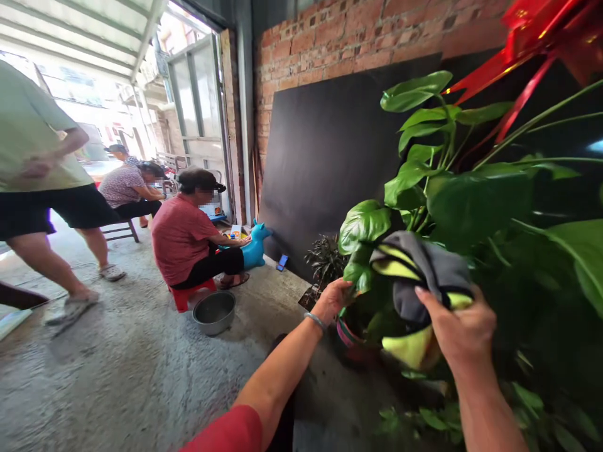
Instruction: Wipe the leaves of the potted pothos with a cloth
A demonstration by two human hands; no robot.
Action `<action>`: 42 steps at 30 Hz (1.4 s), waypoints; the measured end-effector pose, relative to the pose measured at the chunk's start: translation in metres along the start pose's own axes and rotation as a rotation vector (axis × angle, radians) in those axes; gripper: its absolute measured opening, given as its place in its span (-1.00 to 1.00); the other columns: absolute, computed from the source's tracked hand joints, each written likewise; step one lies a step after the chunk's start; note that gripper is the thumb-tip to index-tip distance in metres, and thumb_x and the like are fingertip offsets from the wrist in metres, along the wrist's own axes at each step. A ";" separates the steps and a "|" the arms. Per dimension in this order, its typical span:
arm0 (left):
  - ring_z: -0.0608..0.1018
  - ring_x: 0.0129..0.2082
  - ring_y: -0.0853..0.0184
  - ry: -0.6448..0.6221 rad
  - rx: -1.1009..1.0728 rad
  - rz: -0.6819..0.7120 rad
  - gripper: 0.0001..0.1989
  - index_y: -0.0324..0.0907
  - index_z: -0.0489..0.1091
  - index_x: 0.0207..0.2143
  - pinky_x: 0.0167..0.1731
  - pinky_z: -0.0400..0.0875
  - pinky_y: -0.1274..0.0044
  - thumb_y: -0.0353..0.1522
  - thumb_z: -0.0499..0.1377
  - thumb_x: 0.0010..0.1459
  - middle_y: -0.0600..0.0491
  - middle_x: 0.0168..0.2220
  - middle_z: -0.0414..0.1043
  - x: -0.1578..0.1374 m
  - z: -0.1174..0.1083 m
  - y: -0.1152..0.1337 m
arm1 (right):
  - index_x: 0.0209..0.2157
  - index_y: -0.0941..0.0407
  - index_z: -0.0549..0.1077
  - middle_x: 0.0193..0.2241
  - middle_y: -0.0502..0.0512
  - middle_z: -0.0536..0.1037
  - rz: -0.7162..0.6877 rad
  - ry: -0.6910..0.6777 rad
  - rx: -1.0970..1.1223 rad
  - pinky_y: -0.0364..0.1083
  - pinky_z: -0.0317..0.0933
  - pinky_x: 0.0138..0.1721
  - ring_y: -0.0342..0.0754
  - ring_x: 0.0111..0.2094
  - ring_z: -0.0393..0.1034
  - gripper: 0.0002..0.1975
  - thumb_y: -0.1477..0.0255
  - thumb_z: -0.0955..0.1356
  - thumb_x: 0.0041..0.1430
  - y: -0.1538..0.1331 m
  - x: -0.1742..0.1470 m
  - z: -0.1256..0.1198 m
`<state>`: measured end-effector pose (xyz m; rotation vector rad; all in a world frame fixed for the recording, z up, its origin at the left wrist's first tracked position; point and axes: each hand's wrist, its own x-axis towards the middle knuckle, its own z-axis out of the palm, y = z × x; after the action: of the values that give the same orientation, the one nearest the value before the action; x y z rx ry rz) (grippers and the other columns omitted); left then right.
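Observation:
A large potted plant (480, 201) with broad glossy green leaves fills the right side of the view. My left hand (332, 300), a bangle on its wrist, is closed with its fingers on the edge of a low leaf (358, 274). Bunched in my right hand (464, 323) is a grey and yellow-green cloth (421, 276), held up against the foliage beside that leaf. The cloth hides part of the stems behind it. Below my left hand, part of the pot's coloured rim (347, 333) shows in shadow.
A red ribbon bow (537, 44) hangs above the plant. A dark board (330, 150) leans on the brick wall, with a small dark plant (326, 258) before it. A seated person (183, 232) handles a blue toy animal (255, 246) near a metal basin (214, 312). Another person walks at left.

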<state>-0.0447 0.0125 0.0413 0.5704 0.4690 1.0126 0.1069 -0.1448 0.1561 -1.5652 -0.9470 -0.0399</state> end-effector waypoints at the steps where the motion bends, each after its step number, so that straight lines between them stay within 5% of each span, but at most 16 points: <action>1: 0.53 -0.42 0.34 0.018 0.032 0.009 -0.81 -0.20 0.45 -0.33 -0.20 0.45 0.45 -0.55 0.27 -0.05 0.07 -0.40 0.53 -0.004 0.005 -0.002 | -0.12 0.12 0.49 -0.23 0.26 0.64 -0.022 0.009 -0.001 0.08 0.36 -0.16 0.19 -0.23 0.52 -0.33 -0.02 0.45 -0.22 -0.004 0.005 0.007; 5: 0.51 -0.45 0.34 0.089 0.099 0.077 -0.82 -0.21 0.44 -0.38 -0.23 0.45 0.46 -0.54 0.31 -0.09 0.07 -0.45 0.50 -0.011 0.018 -0.005 | -0.24 0.07 0.47 -0.31 0.32 0.62 0.046 -0.248 -0.088 0.16 0.34 -0.13 0.29 -0.22 0.51 -0.45 0.06 0.43 -0.31 -0.001 -0.014 0.024; 9: 0.48 -0.51 0.37 0.051 0.111 0.076 -0.82 -0.20 0.42 -0.40 -0.32 0.41 0.49 -0.53 0.32 -0.10 0.09 -0.49 0.46 -0.014 0.015 0.002 | -0.30 0.04 0.50 -0.38 0.21 0.62 0.228 -0.410 0.026 0.12 0.37 -0.20 0.24 -0.30 0.51 -0.45 0.03 0.46 -0.36 0.012 -0.044 -0.008; 12: 0.47 -0.51 0.39 0.054 0.095 0.052 -0.79 -0.18 0.37 -0.42 -0.35 0.39 0.51 -0.54 0.31 -0.13 0.11 -0.49 0.44 -0.014 0.012 0.002 | -0.28 0.06 0.50 -0.35 0.17 0.62 0.234 -0.234 0.074 0.09 0.37 -0.20 0.20 -0.30 0.51 -0.43 0.02 0.48 -0.36 0.010 -0.027 -0.028; 15: 0.48 -0.50 0.39 0.126 0.106 0.023 -0.75 -0.17 0.32 -0.41 -0.33 0.41 0.51 -0.53 0.31 -0.15 0.15 -0.49 0.42 -0.011 0.012 -0.004 | -0.22 0.07 0.48 -0.26 0.25 0.62 0.121 -0.027 -0.014 0.12 0.35 -0.11 0.24 -0.19 0.51 -0.38 -0.02 0.44 -0.31 0.011 -0.003 -0.019; 19: 0.47 -0.49 0.40 0.163 0.122 0.021 -0.75 -0.17 0.34 -0.39 -0.35 0.40 0.53 -0.52 0.30 -0.15 0.15 -0.48 0.41 -0.001 0.005 -0.010 | -0.25 0.07 0.46 -0.37 0.31 0.59 0.169 -0.261 -0.194 0.19 0.33 -0.14 0.33 -0.24 0.51 -0.38 -0.04 0.37 -0.35 0.039 -0.024 -0.002; 22: 0.46 -0.45 0.39 0.197 0.110 0.056 -0.75 -0.19 0.37 -0.37 -0.34 0.39 0.53 -0.50 0.32 -0.14 0.13 -0.45 0.41 0.007 -0.003 -0.010 | -0.30 0.05 0.47 -0.36 0.30 0.63 0.205 -0.368 -0.167 0.18 0.35 -0.12 0.33 -0.23 0.53 -0.42 -0.04 0.38 -0.34 0.058 -0.058 -0.022; 26: 0.50 -0.39 0.34 0.185 0.050 0.066 -0.72 -0.18 0.37 -0.38 -0.29 0.40 0.49 -0.42 0.39 -0.15 0.10 -0.41 0.43 0.013 -0.006 -0.014 | -0.24 0.05 0.52 -0.31 0.21 0.66 0.211 -0.198 -0.090 0.12 0.38 -0.14 0.26 -0.23 0.55 -0.40 -0.05 0.46 -0.28 0.037 -0.054 -0.053; 29: 0.49 -0.42 0.34 0.076 0.042 0.013 -0.69 -0.18 0.36 -0.41 -0.33 0.38 0.50 -0.36 0.42 -0.20 0.09 -0.42 0.45 0.016 -0.001 -0.027 | -0.13 0.08 0.52 -0.23 0.25 0.65 0.106 -0.021 -0.105 0.12 0.37 -0.13 0.27 -0.18 0.54 -0.32 -0.07 0.45 -0.24 0.012 -0.026 -0.038; 34: 0.46 -0.49 0.37 0.073 0.065 0.046 -0.71 -0.20 0.42 -0.40 -0.37 0.36 0.52 -0.44 0.40 -0.23 0.10 -0.51 0.44 0.018 0.001 -0.040 | -0.22 0.09 0.51 -0.35 0.31 0.63 0.128 -0.314 -0.154 0.17 0.37 -0.19 0.32 -0.26 0.54 -0.35 -0.07 0.41 -0.31 0.029 -0.043 -0.004; 38: 0.49 -0.48 0.37 0.089 0.073 0.088 -0.71 -0.20 0.39 -0.41 -0.33 0.39 0.51 -0.52 0.37 -0.24 0.10 -0.50 0.46 0.014 -0.003 -0.036 | -0.30 0.04 0.50 -0.36 0.19 0.65 0.153 -0.416 -0.045 0.07 0.40 -0.23 0.22 -0.28 0.55 -0.47 -0.05 0.44 -0.24 0.041 -0.083 -0.034; 42: 0.47 -0.51 0.40 0.203 0.002 0.052 -0.66 -0.16 0.28 -0.45 -0.37 0.37 0.53 -0.56 0.33 -0.28 0.15 -0.53 0.42 0.010 0.003 -0.039 | -0.27 0.04 0.50 -0.37 0.15 0.61 0.023 -0.045 -0.079 0.02 0.35 -0.30 0.16 -0.35 0.51 -0.47 -0.05 0.49 -0.18 -0.001 -0.046 -0.065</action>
<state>-0.0132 0.0051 0.0176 0.4856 0.6368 1.1255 0.1068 -0.2245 0.1499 -1.6556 -0.9722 -0.0261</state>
